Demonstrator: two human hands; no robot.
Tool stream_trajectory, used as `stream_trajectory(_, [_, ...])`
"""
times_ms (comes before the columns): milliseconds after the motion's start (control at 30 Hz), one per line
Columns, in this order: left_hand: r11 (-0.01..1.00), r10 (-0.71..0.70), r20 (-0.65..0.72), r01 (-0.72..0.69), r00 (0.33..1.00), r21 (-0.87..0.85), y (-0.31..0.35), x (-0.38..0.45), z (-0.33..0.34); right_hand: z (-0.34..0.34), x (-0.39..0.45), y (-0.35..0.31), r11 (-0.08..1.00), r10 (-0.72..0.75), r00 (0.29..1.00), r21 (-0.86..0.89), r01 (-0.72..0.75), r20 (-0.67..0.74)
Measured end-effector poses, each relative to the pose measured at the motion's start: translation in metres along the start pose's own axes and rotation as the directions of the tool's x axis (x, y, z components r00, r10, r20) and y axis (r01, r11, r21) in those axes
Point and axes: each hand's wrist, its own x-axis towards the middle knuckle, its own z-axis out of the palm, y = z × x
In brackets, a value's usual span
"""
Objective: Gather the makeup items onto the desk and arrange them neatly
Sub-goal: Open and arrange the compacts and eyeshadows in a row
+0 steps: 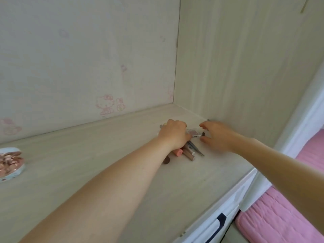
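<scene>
From the head camera, your left hand (pixel 173 135) lies palm down over a small pile of slim makeup sticks and tubes (pixel 188 152) at the far right of the pale wood-grain tabletop (pixel 105 163), near the corner where the two walls meet. Its fingers curl down over the far ends of the pile, but you cannot tell whether they actually grip anything. The sticks lie roughly side by side, their long axes running from under that hand back toward you and slightly to the right; a short pink tube (pixel 178 152) and a brown-capped one (pixel 166 160) show nearest ends.

Your right hand (pixel 216 136) hovers just right of the pile, fingers spread and loosely bent, holding nothing. Between the two hands lies a small flat clear-lidded palette with a mauve pan (pixel 193 132).

Far left on the tabletop, well apart, sits a round rose-gold compact (pixel 10 163). A pink quilted bedspread (pixel 289 207) shows at lower right.
</scene>
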Motion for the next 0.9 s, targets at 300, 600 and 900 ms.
stream_trajectory(300, [0.999, 0.012, 0.086, -0.010, 0.996, -0.032, 0.007, 0.034, 0.012, 0.009, 0.020, -0.006, 0.996, -0.054, 0.997, -0.061, 0.058, 0.059])
stream_trajectory(600, [0.991, 0.045, 0.030, -0.041, 0.999, -0.129, 0.001, 0.030, 0.005, 0.000, 0.014, -0.013, 0.990, -0.114, 0.993, -0.085, 0.115, 0.011])
stream_trajectory(900, [0.953, 0.082, -0.129, -0.116, 0.988, -0.280, -0.021, -0.016, -0.033, -0.011, -0.008, -0.036, 0.977, -0.174, 0.962, 0.088, 0.196, -0.210])
